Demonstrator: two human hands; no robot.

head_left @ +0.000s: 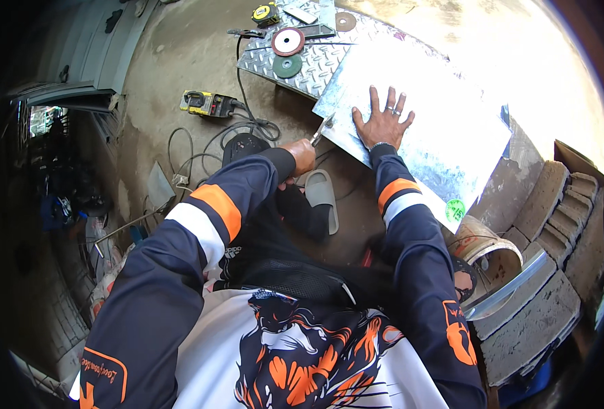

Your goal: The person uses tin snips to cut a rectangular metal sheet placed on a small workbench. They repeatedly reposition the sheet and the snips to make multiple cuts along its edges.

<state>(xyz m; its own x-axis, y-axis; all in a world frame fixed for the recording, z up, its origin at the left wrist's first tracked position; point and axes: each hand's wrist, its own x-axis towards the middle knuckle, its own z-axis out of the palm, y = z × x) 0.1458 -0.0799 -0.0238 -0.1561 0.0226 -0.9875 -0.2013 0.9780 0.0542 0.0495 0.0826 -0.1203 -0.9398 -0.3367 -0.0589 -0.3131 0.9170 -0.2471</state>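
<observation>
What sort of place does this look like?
Probably a metalworking area, judging by the grinding discs, tape measure and large metal sheet under the right hand.

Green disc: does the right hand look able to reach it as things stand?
Probably yes: the right hand lies spread on the sheet, gripping nothing, and nothing seems to block the green disc.

A broad silvery metal sheet (pixel 445 146) is offering passage rightward from the spread right hand (pixel 385 125) — while the left hand (pixel 300 157), gripping a slim metal tool (pixel 320 133), is blocking part of the sheet's left edge, and looped black cable (pixel 264 125) is obstructing the floor (pixel 179 65) alongside.
</observation>
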